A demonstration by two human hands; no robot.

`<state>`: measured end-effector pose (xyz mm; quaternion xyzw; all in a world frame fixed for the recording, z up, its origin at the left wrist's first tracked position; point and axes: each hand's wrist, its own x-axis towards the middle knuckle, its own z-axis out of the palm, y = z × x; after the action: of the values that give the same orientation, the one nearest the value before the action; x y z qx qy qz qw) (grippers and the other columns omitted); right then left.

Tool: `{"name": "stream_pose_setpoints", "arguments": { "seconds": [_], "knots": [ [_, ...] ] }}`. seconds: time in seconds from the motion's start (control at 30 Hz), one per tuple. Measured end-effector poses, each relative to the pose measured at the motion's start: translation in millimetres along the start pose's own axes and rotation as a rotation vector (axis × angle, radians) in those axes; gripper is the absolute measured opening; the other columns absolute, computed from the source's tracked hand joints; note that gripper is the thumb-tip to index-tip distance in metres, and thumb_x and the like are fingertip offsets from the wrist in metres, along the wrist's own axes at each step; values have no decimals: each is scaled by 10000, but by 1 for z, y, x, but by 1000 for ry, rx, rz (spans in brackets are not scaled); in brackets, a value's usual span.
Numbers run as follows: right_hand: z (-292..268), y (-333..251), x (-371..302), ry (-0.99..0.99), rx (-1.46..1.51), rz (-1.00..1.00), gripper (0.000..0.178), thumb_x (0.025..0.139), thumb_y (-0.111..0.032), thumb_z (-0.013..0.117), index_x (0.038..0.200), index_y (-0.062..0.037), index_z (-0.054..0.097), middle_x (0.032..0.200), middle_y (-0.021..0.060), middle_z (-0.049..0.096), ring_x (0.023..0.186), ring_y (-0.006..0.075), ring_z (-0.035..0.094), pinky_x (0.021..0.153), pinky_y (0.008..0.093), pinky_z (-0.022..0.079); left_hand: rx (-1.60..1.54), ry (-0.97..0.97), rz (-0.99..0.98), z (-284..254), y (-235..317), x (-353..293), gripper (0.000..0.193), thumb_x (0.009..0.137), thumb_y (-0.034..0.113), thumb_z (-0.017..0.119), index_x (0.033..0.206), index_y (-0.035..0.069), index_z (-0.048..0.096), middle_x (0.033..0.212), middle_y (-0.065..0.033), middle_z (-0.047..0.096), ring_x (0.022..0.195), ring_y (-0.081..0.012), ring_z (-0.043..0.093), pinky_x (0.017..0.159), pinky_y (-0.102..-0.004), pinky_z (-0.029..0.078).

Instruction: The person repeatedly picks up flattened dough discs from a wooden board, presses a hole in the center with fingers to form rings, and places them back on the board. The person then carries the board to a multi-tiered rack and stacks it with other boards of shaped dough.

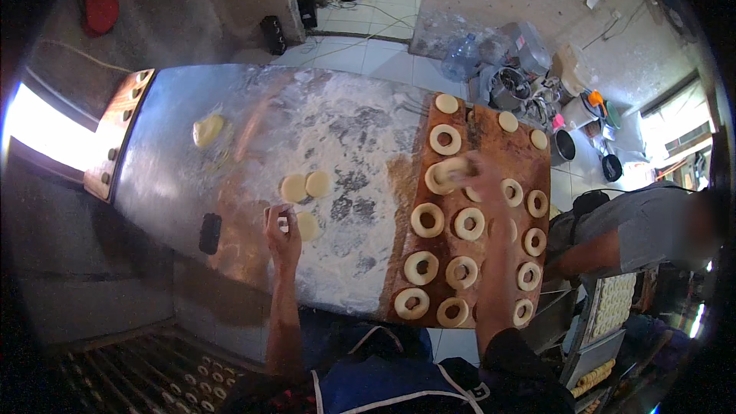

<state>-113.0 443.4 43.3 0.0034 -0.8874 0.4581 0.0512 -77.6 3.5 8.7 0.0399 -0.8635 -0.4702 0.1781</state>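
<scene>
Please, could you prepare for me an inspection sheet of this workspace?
Surface: metal table, floured in the middle; brown tray-like surface at right.
Job's things: dough rings at right; dough discs and a dough lump further left.
Clutter: dark flat object, kind unclear.
Hands: left hand curled around a small whitish thing; right hand blurred, grip unclear.
Cables: yellow cable on the floor, near the doorway.
Surroundings: another person at right; clear bottle by the wall.
</scene>
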Motion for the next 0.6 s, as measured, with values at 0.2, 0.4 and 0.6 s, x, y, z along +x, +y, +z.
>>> {"name": "stream_pose_setpoints", "arguments": {
  "seconds": [0.2,0.4,0.6],
  "knots": [
    [232,-77,18,-252,-180,-34,407,725,-225,813,1027,-24,628,1044,174,640,939,310,636,801,419,513,-102,-76,90,-15,-6,-3,139,864,11,599,1003,11,598,941,-143,590,872,-279,613,699,-366,497],
    [245,-109,5,-180,-413,-52,425,681,-176,808,1012,-30,585,870,143,663,800,322,661,739,417,538,-232,-207,-6,-15,-6,-23,156,888,28,600,1041,-2,598,956,-154,590,902,-265,624,720,-378,505],
    [251,-147,-55,-76,642,275,260,795,-20,704,997,5,541,900,124,660,851,225,677,742,368,569,-609,-316,-257,0,-11,-23,271,948,156,603,1137,-37,576,1038,-131,635,886,-197,640,748,-329,532]
  ]
}}
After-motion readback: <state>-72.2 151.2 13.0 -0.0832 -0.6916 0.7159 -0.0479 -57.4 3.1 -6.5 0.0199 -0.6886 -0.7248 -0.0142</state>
